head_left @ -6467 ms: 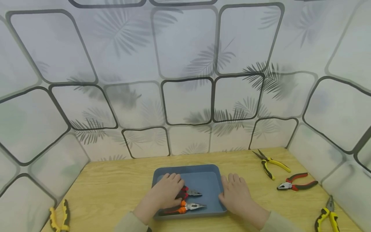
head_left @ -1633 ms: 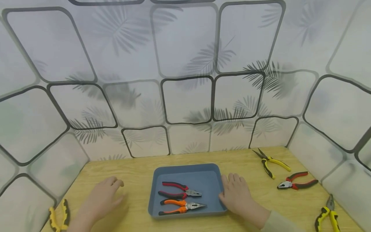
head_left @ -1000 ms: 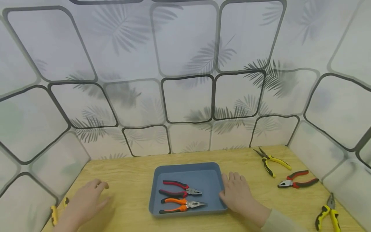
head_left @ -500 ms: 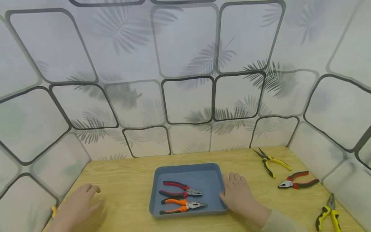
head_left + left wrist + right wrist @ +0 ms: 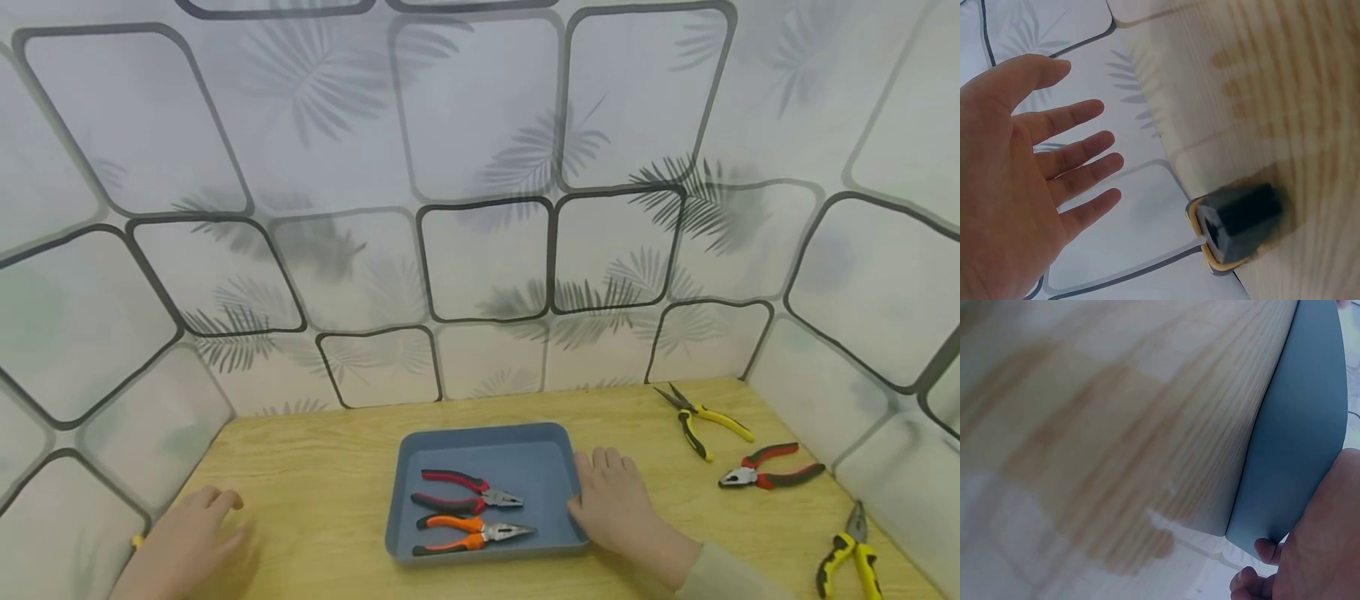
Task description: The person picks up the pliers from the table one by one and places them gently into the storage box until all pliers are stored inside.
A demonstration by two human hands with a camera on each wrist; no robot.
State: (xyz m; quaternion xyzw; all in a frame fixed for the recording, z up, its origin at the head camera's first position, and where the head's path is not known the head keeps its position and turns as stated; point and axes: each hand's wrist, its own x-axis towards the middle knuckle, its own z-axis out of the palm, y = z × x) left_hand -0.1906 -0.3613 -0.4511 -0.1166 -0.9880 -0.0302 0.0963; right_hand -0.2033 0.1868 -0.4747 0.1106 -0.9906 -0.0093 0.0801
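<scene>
My left hand (image 5: pixel 180 537) hovers at the far left of the table, fingers spread and nothing held. In the left wrist view its palm (image 5: pixel 1010 181) shows; near it is a blurred black shape with yellow edges (image 5: pixel 1241 222). In the head view the hand hides nearly all of the yellow pliers (image 5: pixel 137 542). My right hand (image 5: pixel 617 504) holds the right wall of the blue-grey tray (image 5: pixel 487 433), thumb at the rim. Inside the tray lie red-and-black combination pliers (image 5: pixel 461 500) and, nearer, orange-and-black long-nose pliers (image 5: pixel 472 537), both pointing right.
Right of the tray lie yellow-and-black long-nose pliers (image 5: pixel 693 412), red-and-black combination pliers (image 5: pixel 757 475) and another yellow-and-black pair (image 5: pixel 851 546). Patterned white walls (image 5: pixel 487 267) bound the wooden table (image 5: pixel 322 475) at the back and sides.
My left hand has left the red pliers in the tray and moved left until it covers most of the far-left yellow pliers. My right hand stays put at the tray.
</scene>
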